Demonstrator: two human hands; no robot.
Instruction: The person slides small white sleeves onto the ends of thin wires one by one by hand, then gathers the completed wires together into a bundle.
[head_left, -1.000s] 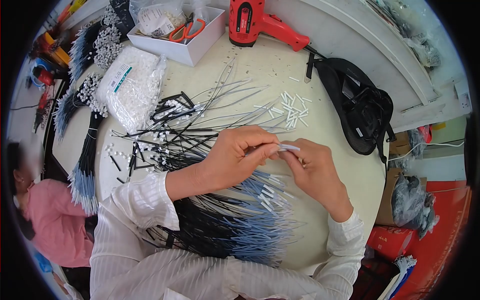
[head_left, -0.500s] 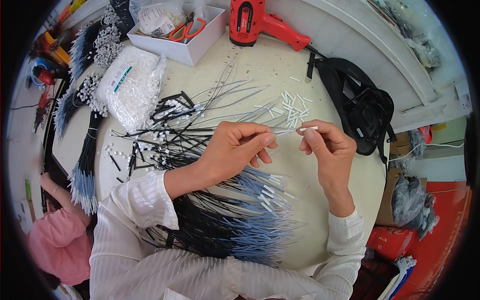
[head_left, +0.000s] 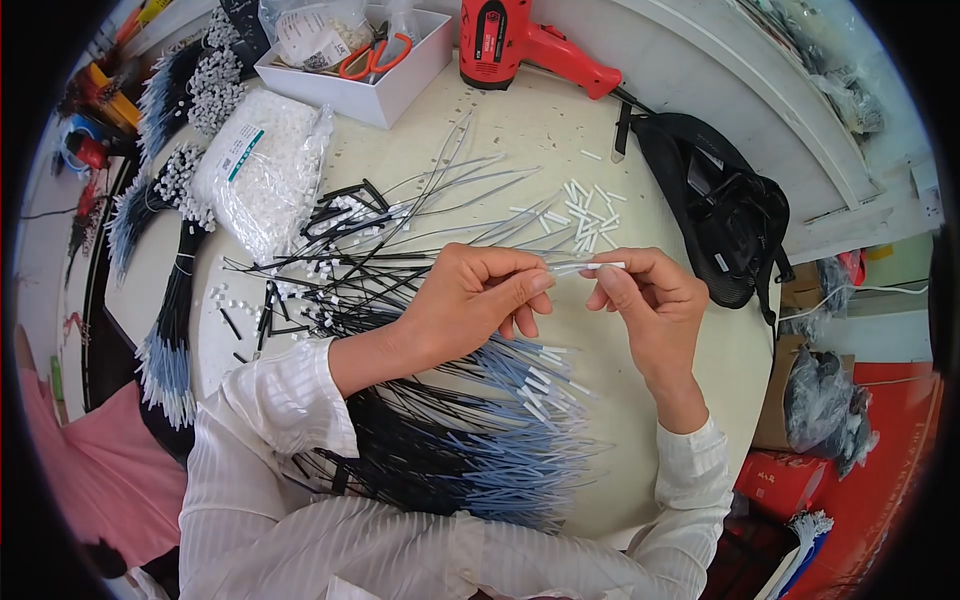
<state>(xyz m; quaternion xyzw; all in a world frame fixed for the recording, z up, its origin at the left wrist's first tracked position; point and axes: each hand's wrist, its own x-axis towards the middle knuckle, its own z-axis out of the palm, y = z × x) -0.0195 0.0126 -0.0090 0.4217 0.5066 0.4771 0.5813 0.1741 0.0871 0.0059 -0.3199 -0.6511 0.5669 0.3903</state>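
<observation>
White sleeve pinched in the right hand, now brought up to the pale wire ends gripped in the left hand above the bench, gap apparently closed and joining seemingly under way.

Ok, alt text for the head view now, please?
The person's left hand pinches thin wire ends while the right hand holds a small white tube close to them. Black and blue-grey wires cover part of the pale table; loose white tubes and a red handheld tool lie beyond.
</observation>
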